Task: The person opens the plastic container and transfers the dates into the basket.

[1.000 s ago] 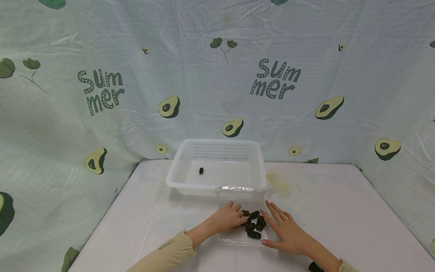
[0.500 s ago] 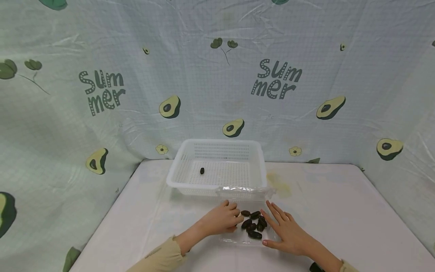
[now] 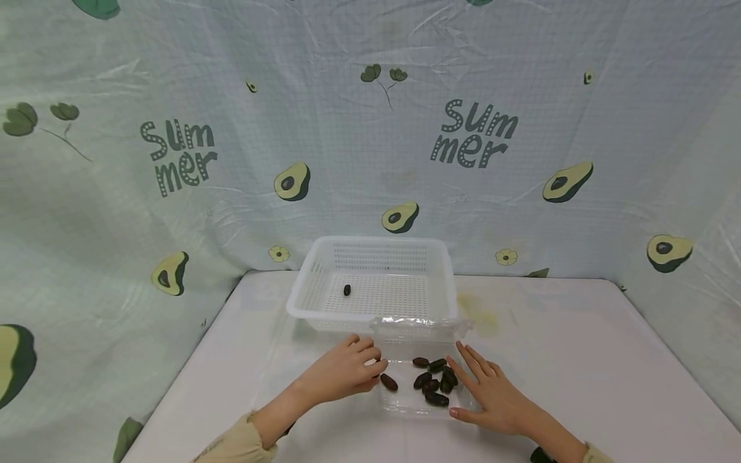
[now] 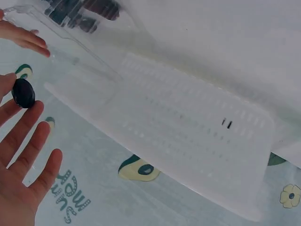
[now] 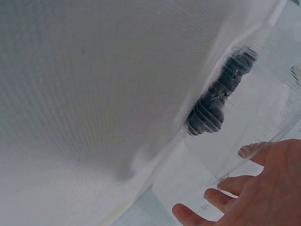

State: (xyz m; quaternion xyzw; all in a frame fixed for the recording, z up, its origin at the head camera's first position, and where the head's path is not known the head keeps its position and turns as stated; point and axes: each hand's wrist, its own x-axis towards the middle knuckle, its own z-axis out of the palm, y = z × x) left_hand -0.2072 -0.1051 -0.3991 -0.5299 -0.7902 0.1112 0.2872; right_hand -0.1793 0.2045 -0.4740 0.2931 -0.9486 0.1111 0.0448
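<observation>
My left hand [image 3: 345, 368] pinches a dark date [image 4: 23, 92] between thumb and index finger, the other fingers spread in the left wrist view. It is at the left side of a clear plastic box [image 3: 405, 402], whose lid leans against the basket. One date [image 3: 389, 382] lies just by the left fingertips. Several dates [image 3: 431, 386] are grouped toward the box's right side. My right hand [image 3: 494, 399] rests along the box's right edge, fingers straight and spread. In the right wrist view its thumb [image 5: 254, 153] shows against the clear wall.
A white perforated basket [image 3: 301, 283] stands behind the box, with a single date [image 3: 347, 290] on its floor. The table [image 3: 556, 347] has a pale cover. A printed sheet [image 3: 336, 128] hangs behind and at both sides.
My left hand has moved leftward from the grouped dates, uncovering a date at the box's left. The right hand keeps its place at the box edge.
</observation>
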